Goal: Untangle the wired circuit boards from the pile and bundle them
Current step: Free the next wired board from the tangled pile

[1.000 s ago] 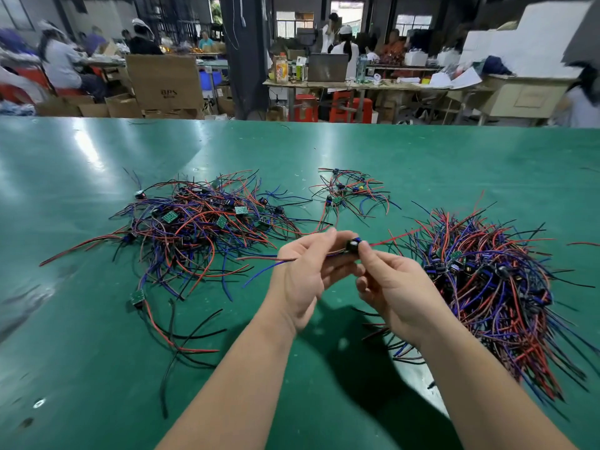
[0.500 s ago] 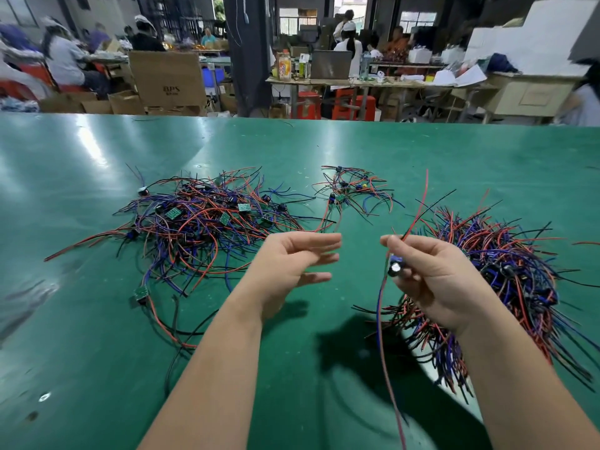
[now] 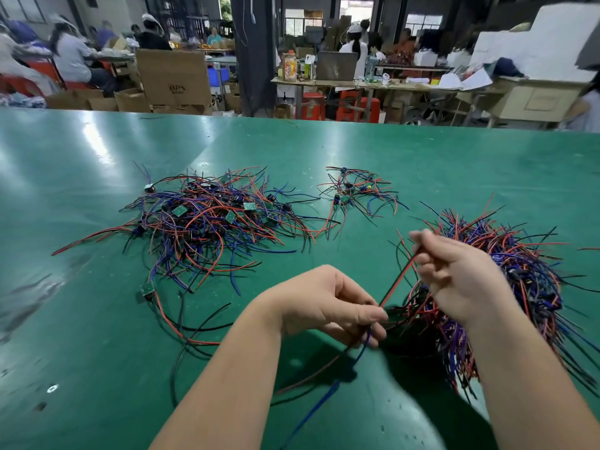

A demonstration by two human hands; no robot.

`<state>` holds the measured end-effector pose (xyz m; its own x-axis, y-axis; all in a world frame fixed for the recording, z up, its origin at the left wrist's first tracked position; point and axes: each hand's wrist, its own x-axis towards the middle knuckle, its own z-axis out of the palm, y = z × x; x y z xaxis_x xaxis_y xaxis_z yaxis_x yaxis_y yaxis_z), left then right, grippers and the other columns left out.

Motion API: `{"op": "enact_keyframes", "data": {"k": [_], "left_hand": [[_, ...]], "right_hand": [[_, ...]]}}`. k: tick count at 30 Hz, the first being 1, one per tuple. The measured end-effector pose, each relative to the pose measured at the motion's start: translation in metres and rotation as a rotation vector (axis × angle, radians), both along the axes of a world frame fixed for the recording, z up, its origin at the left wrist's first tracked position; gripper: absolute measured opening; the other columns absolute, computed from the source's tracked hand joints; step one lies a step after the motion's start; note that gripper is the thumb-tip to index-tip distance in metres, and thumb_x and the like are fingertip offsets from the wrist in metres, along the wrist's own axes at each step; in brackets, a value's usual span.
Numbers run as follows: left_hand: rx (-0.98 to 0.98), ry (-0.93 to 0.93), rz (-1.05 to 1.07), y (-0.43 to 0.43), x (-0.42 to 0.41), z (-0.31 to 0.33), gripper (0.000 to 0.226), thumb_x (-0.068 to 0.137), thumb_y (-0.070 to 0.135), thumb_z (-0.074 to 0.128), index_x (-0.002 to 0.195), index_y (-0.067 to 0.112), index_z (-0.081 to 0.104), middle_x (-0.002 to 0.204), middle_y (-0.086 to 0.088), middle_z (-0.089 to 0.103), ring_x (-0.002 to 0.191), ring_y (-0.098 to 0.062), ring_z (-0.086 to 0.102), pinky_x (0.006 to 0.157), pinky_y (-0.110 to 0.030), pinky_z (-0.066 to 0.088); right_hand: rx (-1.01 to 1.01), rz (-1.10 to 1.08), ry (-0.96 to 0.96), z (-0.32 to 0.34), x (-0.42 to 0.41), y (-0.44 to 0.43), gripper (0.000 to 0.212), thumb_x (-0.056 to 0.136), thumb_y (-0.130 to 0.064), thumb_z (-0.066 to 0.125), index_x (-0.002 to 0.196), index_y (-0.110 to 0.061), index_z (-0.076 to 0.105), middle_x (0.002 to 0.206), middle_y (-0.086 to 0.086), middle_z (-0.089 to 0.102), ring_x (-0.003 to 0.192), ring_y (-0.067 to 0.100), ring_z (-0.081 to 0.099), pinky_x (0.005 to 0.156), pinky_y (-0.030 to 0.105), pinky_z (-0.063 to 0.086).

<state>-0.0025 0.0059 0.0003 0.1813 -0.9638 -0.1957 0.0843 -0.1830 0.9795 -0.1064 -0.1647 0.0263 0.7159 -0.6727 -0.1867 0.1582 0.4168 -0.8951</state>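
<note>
Work goes on between the left hand [image 3: 328,306] and the right hand [image 3: 461,277], close together over the near part of the counter [image 3: 97,352]. The left hand pinches a few wires at its fingertips. A red wire [image 3: 397,280] rises from it to the right hand, and a blue wire [image 3: 324,394] hangs from it toward the near edge. The right hand has its fingers curled round the upper part of the red wire. It is blurred, so I cannot tell how firm the hold is. The board of this piece is not visible.

I judge that the step is to straighten the wires of one freed piece before it joins the bundle [image 3: 519,280], which lies just behind the right hand, toward the right edge. To do it well, the left hand should pinch one end firmly while the right slides along the wires. Then all lie parallel and do not catch the loose ends of the bundle.

The tangled pile [image 3: 207,222] lies well apart on the left. A small group [image 3: 357,190] lies beyond, toward the far edge. One loose board [image 3: 147,290] lies on the near side of the pile.
</note>
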Motion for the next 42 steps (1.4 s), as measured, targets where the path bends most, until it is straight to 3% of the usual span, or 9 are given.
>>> {"op": "enact_keyframes", "data": {"k": [7, 14, 17, 21, 23, 26, 29, 34, 42], "left_hand": [[0.046, -0.01, 0.12, 0.003, 0.007, -0.003, 0.015, 0.087, 0.019, 0.068, 0.087, 0.004, 0.07, 0.081, -0.008, 0.073, 0.069, -0.015, 0.069, 0.061, -0.022, 0.055], [-0.048, 0.059, 0.494, -0.012, 0.007, -0.006, 0.023, 0.089, 0.026, 0.063, 0.084, 0.004, 0.071, 0.076, -0.009, 0.07, 0.06, -0.011, 0.065, 0.057, -0.019, 0.056], [-0.061, 0.064, 0.385, -0.012, 0.002, -0.003, 0.032, 0.084, 0.041, 0.057, 0.085, 0.012, 0.07, 0.079, -0.007, 0.069, 0.068, -0.014, 0.067, 0.066, -0.026, 0.058], [-0.073, -0.155, 0.63, -0.011, 0.012, 0.004, 0.025, 0.093, 0.038, 0.054, 0.096, 0.019, 0.07, 0.089, 0.003, 0.071, 0.083, -0.012, 0.064, 0.075, -0.028, 0.05], [0.043, -0.597, 0.957, -0.001, 0.027, 0.002, 0.019, 0.094, 0.024, 0.055, 0.104, 0.023, 0.071, 0.092, 0.002, 0.068, 0.076, -0.013, 0.056, 0.071, -0.026, 0.044], [0.426, -1.053, 1.212, 0.022, 0.048, -0.007, 0.04, 0.086, 0.013, 0.053, 0.121, 0.031, 0.061, 0.14, -0.006, 0.045, 0.127, -0.024, 0.038, 0.104, -0.039, 0.032], [0.684, -0.923, 1.191, 0.036, 0.06, -0.014, 0.054, 0.085, 0.015, 0.054, 0.136, 0.032, 0.045, 0.154, -0.016, 0.017, 0.142, -0.032, 0.01, 0.114, -0.047, 0.013], [0.88, -0.762, 1.15, 0.048, 0.072, -0.021, 0.048, 0.089, 0.035, 0.055, 0.134, 0.023, 0.047, 0.148, -0.022, 0.024, 0.131, -0.039, 0.027, 0.107, -0.045, 0.026], [0.292, -0.837, 1.493, 0.057, 0.079, -0.024, 0.017, 0.092, 0.019, 0.059, 0.101, 0.025, 0.072, 0.094, -0.003, 0.073, 0.079, -0.024, 0.062, 0.078, -0.035, 0.049]], "right_hand": [[0.103, -0.373, -0.293, 0.007, -0.002, -0.009, 0.002, 0.096, -0.01, 0.051, 0.097, -0.01, 0.053, 0.083, 0.004, 0.056, 0.069, 0.014, 0.066, 0.059, 0.019, 0.049], [-1.026, 0.355, 0.238, -0.01, 0.005, 0.033, 0.033, 0.073, -0.008, 0.078, 0.1, -0.025, 0.067, 0.099, -0.002, 0.062, 0.076, 0.01, 0.062, 0.074, 0.028, 0.055], [-1.32, 0.181, 0.224, -0.015, 0.011, 0.046, 0.025, 0.07, -0.003, 0.077, 0.09, -0.017, 0.073, 0.088, -0.004, 0.063, 0.078, 0.01, 0.061, 0.075, 0.027, 0.051], [-1.406, -0.201, 0.219, -0.007, 0.005, 0.031, 0.024, 0.075, -0.009, 0.077, 0.098, -0.008, 0.073, 0.092, 0.003, 0.066, 0.077, 0.016, 0.063, 0.078, 0.021, 0.048], [-1.419, -0.316, 0.562, -0.006, 0.0, 0.014, 0.027, 0.079, -0.019, 0.074, 0.105, -0.01, 0.072, 0.111, 0.011, 0.064, 0.098, 0.027, 0.058, 0.087, 0.031, 0.042], [-1.355, -0.303, 1.118, -0.006, -0.007, 0.001, 0.041, 0.08, -0.034, 0.07, 0.117, -0.017, 0.065, 0.144, 0.016, 0.036, 0.126, 0.038, 0.032, 0.1, 0.048, 0.03], [-1.374, -0.314, 1.021, -0.007, -0.005, 0.006, 0.049, 0.081, -0.036, 0.067, 0.127, -0.02, 0.058, 0.145, 0.016, 0.031, 0.128, 0.037, 0.028, 0.101, 0.049, 0.026], [-1.414, -0.202, 0.926, -0.014, 0.003, 0.022, 0.048, 0.084, -0.037, 0.064, 0.13, -0.026, 0.056, 0.143, 0.01, 0.032, 0.128, 0.033, 0.029, 0.102, 0.047, 0.026], [-1.391, -0.156, 0.822, -0.017, 0.004, 0.028, 0.037, 0.085, -0.029, 0.063, 0.122, -0.025, 0.062, 0.137, 0.007, 0.039, 0.124, 0.029, 0.033, 0.101, 0.044, 0.026]]}}
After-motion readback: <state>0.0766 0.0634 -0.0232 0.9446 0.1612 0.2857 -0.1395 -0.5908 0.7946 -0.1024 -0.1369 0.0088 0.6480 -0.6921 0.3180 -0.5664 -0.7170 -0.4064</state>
